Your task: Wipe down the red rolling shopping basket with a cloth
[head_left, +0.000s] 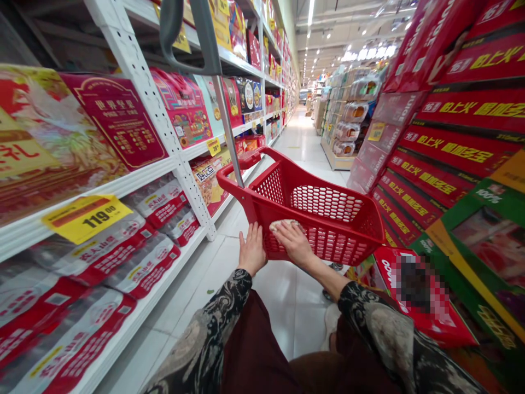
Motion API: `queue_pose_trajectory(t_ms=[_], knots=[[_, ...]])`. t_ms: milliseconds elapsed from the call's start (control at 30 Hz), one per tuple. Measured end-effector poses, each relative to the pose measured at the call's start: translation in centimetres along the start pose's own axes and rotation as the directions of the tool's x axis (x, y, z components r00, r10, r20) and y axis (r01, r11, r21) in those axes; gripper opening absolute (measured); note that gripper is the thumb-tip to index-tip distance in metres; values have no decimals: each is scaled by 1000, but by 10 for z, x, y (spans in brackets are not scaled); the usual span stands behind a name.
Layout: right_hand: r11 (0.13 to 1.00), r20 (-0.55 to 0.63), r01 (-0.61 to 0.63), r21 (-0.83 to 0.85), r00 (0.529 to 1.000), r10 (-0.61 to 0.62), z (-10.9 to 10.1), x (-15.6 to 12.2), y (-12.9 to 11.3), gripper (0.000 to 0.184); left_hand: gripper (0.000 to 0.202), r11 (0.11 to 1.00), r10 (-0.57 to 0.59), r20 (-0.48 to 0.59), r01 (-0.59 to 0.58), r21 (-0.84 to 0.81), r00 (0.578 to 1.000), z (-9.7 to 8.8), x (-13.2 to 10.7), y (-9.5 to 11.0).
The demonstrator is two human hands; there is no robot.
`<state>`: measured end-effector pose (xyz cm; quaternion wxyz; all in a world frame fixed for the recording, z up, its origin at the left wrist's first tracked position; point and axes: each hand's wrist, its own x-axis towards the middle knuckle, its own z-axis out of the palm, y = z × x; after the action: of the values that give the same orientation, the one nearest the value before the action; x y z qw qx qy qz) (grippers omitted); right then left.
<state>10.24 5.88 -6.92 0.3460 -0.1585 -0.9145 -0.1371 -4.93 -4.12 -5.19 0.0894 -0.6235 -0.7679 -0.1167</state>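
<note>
A red plastic shopping basket [332, 227] with wheels and a raised metal pull handle [229, 131] stands in front of me in the aisle. My left hand [252, 251] lies with fingers outstretched against the basket's lower left corner. Under the fingers of my right hand [293, 243] is a pale cloth [283, 223], pressed flat on the basket's near side wall. Part of the cloth is hidden by the hand. The grey grip of the pull handle rises at the top left, tilted.
White shelving [180, 158] with gift boxes and shrink-wrapped bottle packs [135, 268] runs along the left. Stacked red drink cartons [447, 148] and a green box [484, 235] crowd the right. Further down the tiled aisle [301, 134] stands a display of clear tubs [355, 112].
</note>
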Motion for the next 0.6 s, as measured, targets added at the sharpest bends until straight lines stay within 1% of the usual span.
queue_pose_trajectory(t_ms=[33,67,100,167,233,300,367,433,500,533,600], knots=[[1000,-62,-18,-6,998,17,-5,16,1,39,68,1000,-22,-6,22,-3,1000,-1,2,-1],[999,-95,-35,-11,995,34,-9,30,3,40,68,999,-39,-11,39,-6,999,-3,4,-3],[999,-109,-44,-15,993,43,-11,42,5,40,68,999,-51,-13,51,-9,999,-4,6,-3],[999,-80,-27,-23,996,25,-11,53,9,40,68,998,-64,-12,64,-10,998,-7,8,-4],[999,-13,24,-25,1000,-25,-5,48,12,40,70,997,-71,-6,71,-7,997,-8,9,-5],[998,59,60,-21,997,-58,5,30,12,40,72,997,-72,-5,72,-1,997,-8,7,-7],[998,119,65,-15,991,-63,14,10,9,38,74,997,-73,-4,73,3,997,-7,4,-9],[998,172,68,-2,983,-67,19,-1,4,36,74,997,-74,3,74,9,997,-5,1,-13],[995,201,94,23,975,-97,19,3,-2,36,74,997,-80,10,79,17,997,-4,0,-16],[994,195,105,35,975,-110,17,12,-5,37,74,996,-84,13,84,19,996,-4,-1,-18],[993,130,106,49,985,-112,10,39,-10,39,73,995,-96,12,96,15,995,-4,0,-22]])
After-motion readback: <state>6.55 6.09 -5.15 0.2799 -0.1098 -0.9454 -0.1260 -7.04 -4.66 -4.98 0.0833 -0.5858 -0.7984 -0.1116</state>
